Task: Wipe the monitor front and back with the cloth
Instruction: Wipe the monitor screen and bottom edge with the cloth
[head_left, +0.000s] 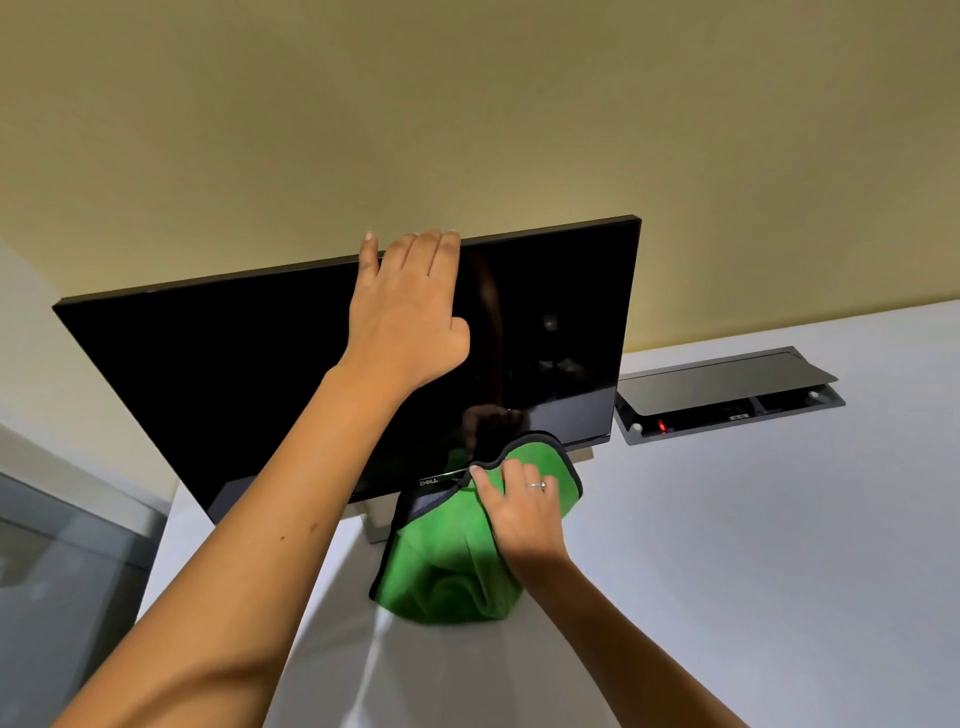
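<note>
Monitor dark on the white desk, my left hand hooked over its top edge, my right hand gripping the green cloth against its bottom edge.

White desk w/ open cable box
</note>
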